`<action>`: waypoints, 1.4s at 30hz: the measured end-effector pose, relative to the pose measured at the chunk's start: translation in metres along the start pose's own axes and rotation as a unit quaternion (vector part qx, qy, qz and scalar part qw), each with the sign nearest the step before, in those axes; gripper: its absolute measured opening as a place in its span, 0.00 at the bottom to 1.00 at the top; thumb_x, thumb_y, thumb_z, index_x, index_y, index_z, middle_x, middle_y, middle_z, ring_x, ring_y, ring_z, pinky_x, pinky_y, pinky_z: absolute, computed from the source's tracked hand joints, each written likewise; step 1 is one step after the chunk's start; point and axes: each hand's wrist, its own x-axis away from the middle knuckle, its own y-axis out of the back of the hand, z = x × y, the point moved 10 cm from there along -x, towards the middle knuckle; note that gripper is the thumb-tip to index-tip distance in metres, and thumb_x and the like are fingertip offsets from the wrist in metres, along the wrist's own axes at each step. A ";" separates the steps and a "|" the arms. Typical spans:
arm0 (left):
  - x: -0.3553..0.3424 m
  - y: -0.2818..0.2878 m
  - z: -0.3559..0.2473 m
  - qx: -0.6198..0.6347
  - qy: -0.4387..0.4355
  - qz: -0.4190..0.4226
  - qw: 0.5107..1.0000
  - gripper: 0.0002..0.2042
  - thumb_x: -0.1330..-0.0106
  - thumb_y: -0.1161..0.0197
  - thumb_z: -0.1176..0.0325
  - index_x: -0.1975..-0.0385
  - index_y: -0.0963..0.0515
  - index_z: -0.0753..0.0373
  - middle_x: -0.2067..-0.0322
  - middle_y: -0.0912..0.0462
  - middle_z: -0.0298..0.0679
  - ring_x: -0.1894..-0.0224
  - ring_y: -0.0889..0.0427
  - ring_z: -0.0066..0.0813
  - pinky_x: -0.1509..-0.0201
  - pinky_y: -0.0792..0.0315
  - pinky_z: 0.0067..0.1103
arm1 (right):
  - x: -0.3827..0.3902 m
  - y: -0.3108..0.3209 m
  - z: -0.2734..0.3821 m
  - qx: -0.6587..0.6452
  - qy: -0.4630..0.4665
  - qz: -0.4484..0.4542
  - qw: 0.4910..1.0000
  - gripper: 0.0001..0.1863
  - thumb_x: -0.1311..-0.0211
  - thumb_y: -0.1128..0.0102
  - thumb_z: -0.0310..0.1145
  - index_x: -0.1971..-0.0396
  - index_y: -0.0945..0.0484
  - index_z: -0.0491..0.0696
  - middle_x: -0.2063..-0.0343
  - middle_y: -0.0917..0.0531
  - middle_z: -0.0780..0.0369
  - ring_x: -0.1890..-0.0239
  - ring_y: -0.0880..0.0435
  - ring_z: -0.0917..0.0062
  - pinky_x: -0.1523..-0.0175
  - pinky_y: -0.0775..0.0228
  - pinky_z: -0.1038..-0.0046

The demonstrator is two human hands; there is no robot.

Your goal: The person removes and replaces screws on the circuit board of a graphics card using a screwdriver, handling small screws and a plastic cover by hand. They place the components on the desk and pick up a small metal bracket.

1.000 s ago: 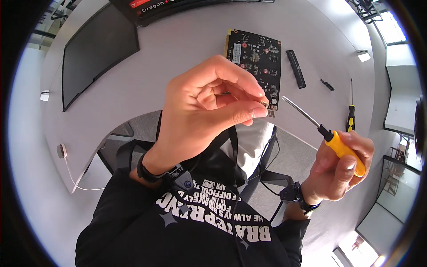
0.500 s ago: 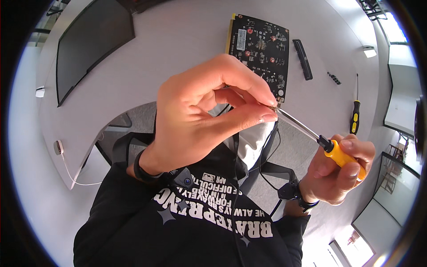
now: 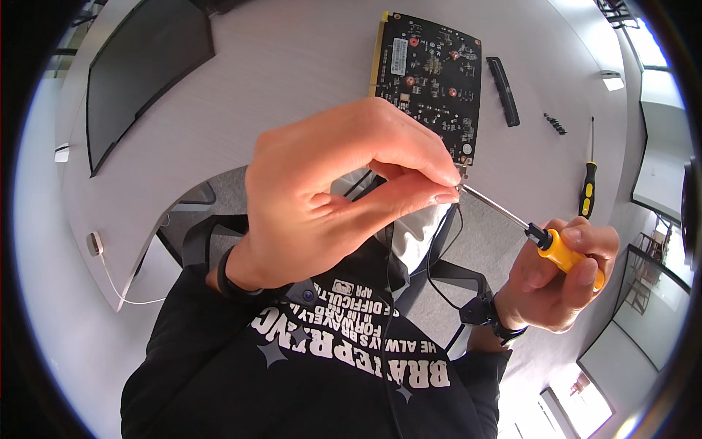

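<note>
Right hand [image 3: 550, 296] grips yellow-handled screwdriver [image 3: 539, 235], tip at small, mostly hidden part [image 3: 459, 187] pinched in left hand [image 3: 322, 194].

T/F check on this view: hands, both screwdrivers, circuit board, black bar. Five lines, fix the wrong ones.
1. The bare right hand grips a yellow-handled screwdriver with a metal shaft. True.
2. The bare left hand is spread open. False: it is pinched closed at that screwdriver's tip.
3. The flat black circuit board has a gold strip along its left edge. True.
4. A black-and-yellow screwdriver lies left of the board. False: it lies right of it.
5. A slim black bar lies right of the board. True.
</note>
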 end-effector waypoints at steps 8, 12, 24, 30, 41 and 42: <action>0.001 0.002 0.002 -0.096 -0.005 0.029 0.995 0.11 0.50 0.29 0.87 0.68 0.19 0.70 0.68 0.16 0.48 0.70 0.15 0.28 0.68 0.22 0.16 | -0.005 -0.006 -0.012 -0.001 -0.020 0.033 0.999 0.20 0.33 0.40 0.46 0.67 0.27 0.42 0.88 0.29 0.67 0.89 0.33 0.88 0.79 0.40 0.84; -0.002 -0.007 0.001 -0.145 0.021 0.046 0.988 0.11 0.48 0.30 0.86 0.65 0.16 0.68 0.67 0.15 0.44 0.69 0.14 0.28 0.67 0.22 0.17 | -0.005 -0.003 -0.008 0.050 -0.032 0.008 0.998 0.22 0.35 0.38 0.48 0.68 0.26 0.41 0.87 0.28 0.65 0.89 0.33 0.88 0.79 0.39 0.85; -0.012 0.004 0.044 -0.233 0.106 0.072 0.964 0.08 0.45 0.33 0.87 0.67 0.17 0.68 0.69 0.15 0.42 0.69 0.15 0.26 0.66 0.22 0.17 | -0.017 0.005 -0.051 0.067 -0.038 -0.021 0.997 0.20 0.37 0.36 0.46 0.67 0.24 0.40 0.85 0.25 0.62 0.89 0.32 0.88 0.80 0.40 0.87; -0.031 0.030 0.070 -0.220 0.173 -0.014 0.960 0.04 0.39 0.37 0.86 0.66 0.19 0.73 0.67 0.14 0.42 0.64 0.15 0.24 0.58 0.20 0.18 | -0.022 0.036 -0.090 0.090 -0.029 -0.070 0.993 0.19 0.33 0.42 0.44 0.67 0.23 0.40 0.84 0.25 0.64 0.90 0.36 0.89 0.81 0.47 0.87; -0.062 0.039 0.095 -0.293 0.155 0.010 0.943 0.07 0.45 0.35 0.88 0.68 0.18 0.71 0.69 0.16 0.40 0.67 0.19 0.23 0.62 0.26 0.16 | -0.009 0.044 -0.131 -0.066 -0.108 -0.107 0.986 0.18 0.32 0.41 0.44 0.65 0.27 0.41 0.84 0.32 0.65 0.86 0.36 0.85 0.75 0.46 0.83; -0.063 0.037 0.098 -0.285 0.157 0.014 0.946 0.08 0.46 0.34 0.88 0.68 0.18 0.70 0.69 0.16 0.40 0.68 0.20 0.23 0.63 0.28 0.17 | -0.011 0.043 -0.130 -0.067 -0.111 -0.109 0.986 0.18 0.32 0.41 0.44 0.65 0.27 0.41 0.84 0.32 0.65 0.86 0.36 0.85 0.75 0.46 0.83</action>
